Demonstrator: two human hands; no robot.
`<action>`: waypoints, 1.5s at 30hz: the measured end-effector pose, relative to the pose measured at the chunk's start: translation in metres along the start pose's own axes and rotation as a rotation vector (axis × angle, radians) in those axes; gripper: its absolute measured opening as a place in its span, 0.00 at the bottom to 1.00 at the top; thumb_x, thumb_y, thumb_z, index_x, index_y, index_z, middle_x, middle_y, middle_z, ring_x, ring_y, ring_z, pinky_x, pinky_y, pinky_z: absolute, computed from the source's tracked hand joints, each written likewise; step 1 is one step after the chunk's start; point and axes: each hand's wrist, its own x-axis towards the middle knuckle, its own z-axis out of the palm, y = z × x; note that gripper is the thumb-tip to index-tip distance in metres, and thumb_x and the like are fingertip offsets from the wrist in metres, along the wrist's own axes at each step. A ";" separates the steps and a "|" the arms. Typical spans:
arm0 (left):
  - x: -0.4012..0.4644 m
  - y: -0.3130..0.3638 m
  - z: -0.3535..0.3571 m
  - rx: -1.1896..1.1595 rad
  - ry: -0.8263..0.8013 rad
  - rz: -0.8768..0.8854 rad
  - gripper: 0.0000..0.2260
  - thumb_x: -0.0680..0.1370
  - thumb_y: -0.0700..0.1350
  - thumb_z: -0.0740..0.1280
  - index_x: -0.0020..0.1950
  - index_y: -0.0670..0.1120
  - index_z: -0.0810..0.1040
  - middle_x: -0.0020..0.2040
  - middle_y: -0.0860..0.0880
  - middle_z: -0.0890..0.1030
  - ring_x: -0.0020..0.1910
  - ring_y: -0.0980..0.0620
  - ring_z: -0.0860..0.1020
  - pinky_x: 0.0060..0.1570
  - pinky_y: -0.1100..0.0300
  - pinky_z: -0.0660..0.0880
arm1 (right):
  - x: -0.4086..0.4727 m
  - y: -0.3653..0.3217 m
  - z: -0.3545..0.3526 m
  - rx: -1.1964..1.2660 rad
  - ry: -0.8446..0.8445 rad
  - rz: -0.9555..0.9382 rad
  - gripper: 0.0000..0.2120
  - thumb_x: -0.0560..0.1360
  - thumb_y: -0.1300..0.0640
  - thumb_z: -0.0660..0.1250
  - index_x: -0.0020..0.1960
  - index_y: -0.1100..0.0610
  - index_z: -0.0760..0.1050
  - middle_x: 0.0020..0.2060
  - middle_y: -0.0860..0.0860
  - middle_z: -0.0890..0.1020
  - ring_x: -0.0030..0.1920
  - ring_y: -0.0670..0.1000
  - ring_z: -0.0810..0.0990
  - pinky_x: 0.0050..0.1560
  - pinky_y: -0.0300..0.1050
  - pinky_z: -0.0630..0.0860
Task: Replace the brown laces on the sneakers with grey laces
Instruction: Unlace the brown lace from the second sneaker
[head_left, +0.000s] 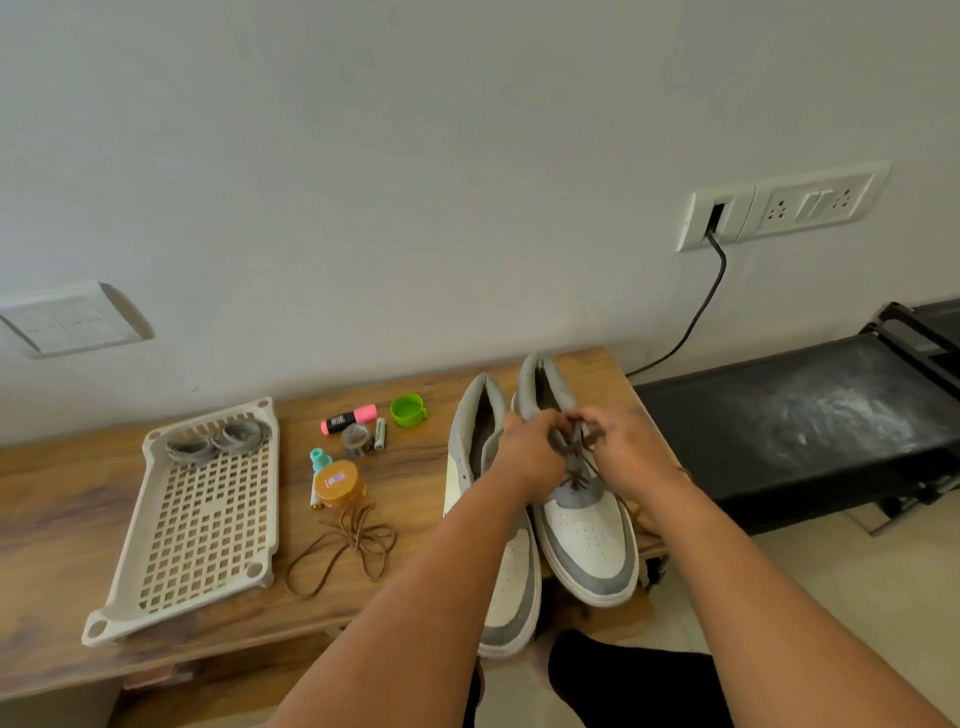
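Two grey-and-white sneakers stand side by side at the right end of the wooden table (62, 519). The right sneaker (587, 535) still carries a brown lace (574, 457) through its eyelets. My left hand (530, 452) and my right hand (623, 447) meet over its upper eyelets, both pinching that brown lace. The left sneaker (511, 587) has no lace in view and is partly hidden by my left forearm. A loose brown lace (348, 545) lies tangled on the table. Two coiled grey laces (221, 439) sit at the far end of a white perforated tray (197, 525).
Between tray and sneakers lie a pink highlighter (349, 418), a green cap (408, 410), a battery (380, 433), a tape roll (357, 439), a teal-capped bottle (320, 460) and an orange-lidded jar (338, 483). A black bench (789, 415) stands right of the table; a cable (696, 317) hangs from the wall socket.
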 end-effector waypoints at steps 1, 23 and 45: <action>0.000 0.001 0.000 -0.015 -0.013 -0.009 0.22 0.78 0.36 0.62 0.69 0.55 0.68 0.68 0.44 0.60 0.60 0.42 0.72 0.61 0.50 0.77 | 0.001 0.003 0.000 0.040 0.003 0.022 0.22 0.79 0.67 0.55 0.66 0.48 0.75 0.58 0.49 0.77 0.56 0.48 0.76 0.49 0.36 0.73; 0.000 0.009 0.004 0.077 0.262 0.115 0.12 0.74 0.58 0.72 0.50 0.52 0.81 0.59 0.48 0.70 0.65 0.49 0.64 0.63 0.55 0.69 | 0.001 0.012 -0.008 0.419 -0.067 0.146 0.24 0.78 0.68 0.59 0.62 0.42 0.78 0.60 0.45 0.78 0.62 0.47 0.75 0.54 0.39 0.75; -0.022 0.027 -0.047 -1.297 0.087 -0.051 0.10 0.77 0.49 0.67 0.36 0.51 0.73 0.31 0.56 0.69 0.31 0.57 0.61 0.33 0.61 0.58 | -0.003 0.006 -0.009 0.443 -0.085 0.197 0.27 0.79 0.73 0.54 0.55 0.42 0.78 0.57 0.44 0.79 0.54 0.43 0.78 0.41 0.35 0.73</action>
